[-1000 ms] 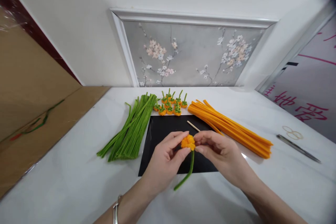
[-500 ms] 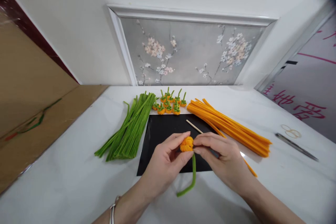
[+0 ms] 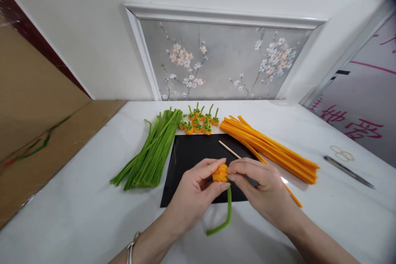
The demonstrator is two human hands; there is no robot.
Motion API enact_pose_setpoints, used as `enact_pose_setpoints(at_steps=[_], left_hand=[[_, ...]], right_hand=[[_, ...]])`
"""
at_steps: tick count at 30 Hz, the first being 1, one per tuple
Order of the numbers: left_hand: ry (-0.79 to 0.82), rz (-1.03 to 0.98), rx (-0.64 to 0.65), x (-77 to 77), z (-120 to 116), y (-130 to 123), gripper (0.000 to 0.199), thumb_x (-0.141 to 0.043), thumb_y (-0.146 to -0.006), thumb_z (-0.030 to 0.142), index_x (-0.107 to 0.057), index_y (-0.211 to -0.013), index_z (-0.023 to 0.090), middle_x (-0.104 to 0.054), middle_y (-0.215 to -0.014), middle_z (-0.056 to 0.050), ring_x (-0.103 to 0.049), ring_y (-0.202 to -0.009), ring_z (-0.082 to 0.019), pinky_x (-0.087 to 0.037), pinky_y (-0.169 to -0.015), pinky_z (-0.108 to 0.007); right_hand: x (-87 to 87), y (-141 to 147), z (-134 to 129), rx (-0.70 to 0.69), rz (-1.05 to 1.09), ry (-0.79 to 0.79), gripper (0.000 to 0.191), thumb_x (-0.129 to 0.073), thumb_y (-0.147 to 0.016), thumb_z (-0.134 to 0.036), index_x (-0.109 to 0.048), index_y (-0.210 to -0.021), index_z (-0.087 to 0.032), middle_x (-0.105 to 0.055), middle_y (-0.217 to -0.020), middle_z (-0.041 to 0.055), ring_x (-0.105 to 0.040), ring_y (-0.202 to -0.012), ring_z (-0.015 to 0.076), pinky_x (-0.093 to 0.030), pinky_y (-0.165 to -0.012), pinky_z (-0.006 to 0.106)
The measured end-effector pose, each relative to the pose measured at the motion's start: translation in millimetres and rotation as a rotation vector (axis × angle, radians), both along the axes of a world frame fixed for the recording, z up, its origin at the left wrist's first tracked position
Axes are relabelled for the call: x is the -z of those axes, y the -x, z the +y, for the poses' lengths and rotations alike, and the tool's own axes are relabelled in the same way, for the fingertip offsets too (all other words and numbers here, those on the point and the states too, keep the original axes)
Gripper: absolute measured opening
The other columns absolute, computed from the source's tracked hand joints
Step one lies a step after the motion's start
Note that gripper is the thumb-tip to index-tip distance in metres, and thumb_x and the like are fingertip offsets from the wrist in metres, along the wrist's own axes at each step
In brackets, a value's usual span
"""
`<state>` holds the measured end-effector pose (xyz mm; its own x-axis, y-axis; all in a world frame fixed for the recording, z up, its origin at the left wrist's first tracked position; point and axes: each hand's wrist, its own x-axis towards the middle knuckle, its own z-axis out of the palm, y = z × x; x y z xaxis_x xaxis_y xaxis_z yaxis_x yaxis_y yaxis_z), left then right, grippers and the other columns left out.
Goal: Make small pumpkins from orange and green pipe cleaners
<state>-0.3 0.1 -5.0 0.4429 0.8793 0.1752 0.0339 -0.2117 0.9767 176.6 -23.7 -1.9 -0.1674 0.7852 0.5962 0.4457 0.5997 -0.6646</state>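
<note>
While left hand pinches orange ball, right hand touches its right edge, hold unclear

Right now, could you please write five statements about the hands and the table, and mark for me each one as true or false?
1. The left hand holds the small orange piece. True.
2. The green stem points upward from the orange piece. False: it hangs below the piece and bends at its lower end.
3. The green bundle lies to the right of the black sheet. False: it lies to the left of it.
4. A bracelet is on the left wrist. True.
5. The right hand grips the metal tool. False: the tool lies on the table, and this hand is at the orange piece.
</note>
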Motion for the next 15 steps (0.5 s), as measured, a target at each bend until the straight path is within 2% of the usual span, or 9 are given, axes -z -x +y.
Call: enact_pose_setpoints(at_steps=[4,8,11,15], left_hand=[[-0.052,0.058,0.051,-4.7,-1.6,3.0,0.037,-0.058,-0.088,0.019,-0.064,-0.125,0.025,-0.062,-0.112,-0.006,-0.061,-0.098,-0.016,-0.053,-0.085,-0.028],[-0.090,0.087,0.051,-5.5,-1.7,4.0,0.040,-0.054,-0.090,0.017,-0.061,-0.129,0.025,-0.061,-0.118,-0.006,-0.061,-0.105,-0.017,-0.051,-0.092,-0.030],[-0.131,0.099,0.013,-5.2,-2.3,3.5,0.042,-0.054,-0.090,0.015,-0.059,-0.130,0.024,-0.061,-0.121,-0.007,-0.060,-0.107,-0.017,-0.050,-0.095,-0.031],[-0.187,0.123,-0.002,-6.1,-4.6,2.9,0.044,-0.052,-0.089,0.015,-0.057,-0.133,0.021,-0.061,-0.118,-0.009,-0.062,-0.103,-0.016,-0.053,-0.090,-0.028]], right_hand=[[-1.5,-1.2,0.6,-0.017,0.028,0.050,0.014,-0.060,-0.086,-0.007,-0.067,-0.082,-0.019,-0.068,-0.078,-0.0011,-0.062,-0.069,0.0086,-0.050,-0.066,0.016],[0.8,-2.8,1.5,-0.022,0.007,0.073,0.012,-0.062,-0.086,-0.009,-0.065,-0.084,-0.020,-0.067,-0.079,-0.0009,-0.062,-0.071,0.0099,-0.050,-0.067,0.018],[3.0,-4.7,1.6,-0.018,-0.020,0.053,0.012,-0.062,-0.087,-0.010,-0.065,-0.090,-0.021,-0.067,-0.085,0.0000,-0.063,-0.078,0.0111,-0.050,-0.072,0.019],[3.5,-5.1,-0.2,-0.010,-0.038,-0.020,0.014,-0.058,-0.089,-0.008,-0.064,-0.091,-0.021,-0.066,-0.086,0.0006,-0.063,-0.078,0.0103,-0.051,-0.073,0.019]])
